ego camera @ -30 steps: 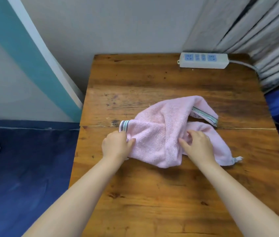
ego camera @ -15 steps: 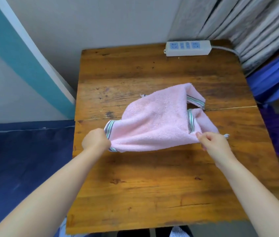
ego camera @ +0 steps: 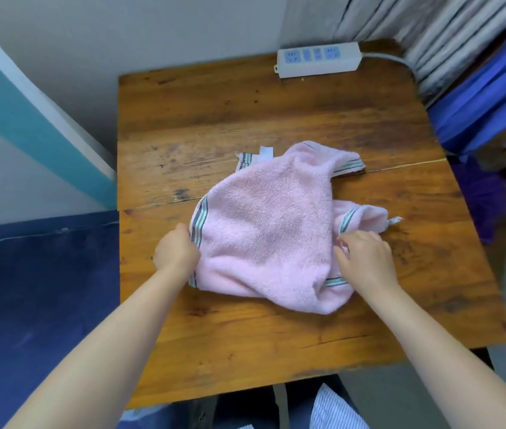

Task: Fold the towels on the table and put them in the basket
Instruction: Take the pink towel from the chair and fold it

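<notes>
A pink towel (ego camera: 264, 230) with green and grey striped borders lies rumpled on the middle of the wooden bench (ego camera: 245, 113). The left hand (ego camera: 177, 253) is closed on the towel's left striped edge, fingers tucked under the cloth. The right hand (ego camera: 364, 258) rests at the towel's right side, fingers curled and pinching the fabric near a striped corner. A white label sticks out at the towel's far edge. A white power strip (ego camera: 318, 58) sits at the bench's far right edge.
</notes>
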Demonstrator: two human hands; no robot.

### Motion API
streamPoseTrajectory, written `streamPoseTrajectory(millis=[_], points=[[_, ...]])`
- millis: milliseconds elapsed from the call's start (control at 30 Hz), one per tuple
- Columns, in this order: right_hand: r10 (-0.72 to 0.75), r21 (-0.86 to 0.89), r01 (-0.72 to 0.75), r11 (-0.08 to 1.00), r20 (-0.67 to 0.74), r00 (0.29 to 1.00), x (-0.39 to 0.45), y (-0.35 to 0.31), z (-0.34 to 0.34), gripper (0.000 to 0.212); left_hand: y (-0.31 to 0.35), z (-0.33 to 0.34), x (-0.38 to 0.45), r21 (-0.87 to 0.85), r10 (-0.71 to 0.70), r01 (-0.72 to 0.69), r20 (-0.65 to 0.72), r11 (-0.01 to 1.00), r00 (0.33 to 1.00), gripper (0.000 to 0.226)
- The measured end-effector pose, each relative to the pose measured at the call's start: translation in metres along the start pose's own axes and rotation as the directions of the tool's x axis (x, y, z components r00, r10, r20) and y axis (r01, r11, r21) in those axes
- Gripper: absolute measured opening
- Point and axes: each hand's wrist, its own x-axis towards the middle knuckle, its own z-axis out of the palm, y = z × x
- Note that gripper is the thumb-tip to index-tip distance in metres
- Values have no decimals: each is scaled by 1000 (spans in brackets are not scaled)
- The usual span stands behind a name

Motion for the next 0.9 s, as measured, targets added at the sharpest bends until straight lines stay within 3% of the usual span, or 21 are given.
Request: streamPoseTrajectory(millis=[100, 167, 233, 333, 433, 500, 533, 567, 600, 667, 800, 867, 900], points=[[138, -128, -111, 986, 230, 963, 0, -2, 21, 30, -9, 2, 3, -128, -22, 22, 4, 992, 1000, 25], [196, -84, -180, 980, 258, 946, 1, -2, 31, 36, -12, 2, 4, -181, -28, 29, 13, 983, 1000, 31], [218, 61, -235, 970, 212, 953, 4, -5, 38, 33, -13, 0, 3, -191, -13, 15, 9, 981, 1000, 30], [245, 383, -274, 882, 123, 962, 17, -22, 28, 47, -14, -6, 3, -296, -12, 1, -36, 955, 999, 23], [226, 574, -76, 816, -195, 955, 46, -57, -6, 40, -19, -11, 3, -412, -50, 22, -58, 911, 997, 13], [-35, 456, 209, 865, -362, 932, 61, -88, -22, 18, -26, -13, 2, -447, -69, 40, -49, 894, 996, 11], [-234, 332, 321, 887, -276, 932, 65, -104, -20, 17, -29, -14, 3, -463, -76, 46, -46, 885, 996, 11], [-394, 212, 402, 891, -81, 915, 65, -113, -12, 28, -33, -15, 2, -471, -78, 52, -37, 881, 996, 11], [-427, 120, 415, 902, 102, 899, 62, -116, -1, 34, -36, -15, 1, -472, -75, 55, -24, 880, 997, 11], [-411, 33, 412, 911, 166, 896, 53, -111, 19, 33, -41, -16, -1, -470, -56, 50, 2, 881, 998, 10], [-233, 170, 245, 955, -83, 969, 46, -85, 33, 40, -47, -10, -7, -452, 3, 12, 33, 892, 999, 15], [-130, 174, 136, 975, -46, 991, 52, -79, 32, 39, -49, -7, -8, -446, 5, 10, 34, 895, 999, 18], [-47, 180, 38, 983, 47, 998, 57, -78, 30, 41, -50, -7, -8, -447, 3, 9, 27, 894, 1000, 18]])
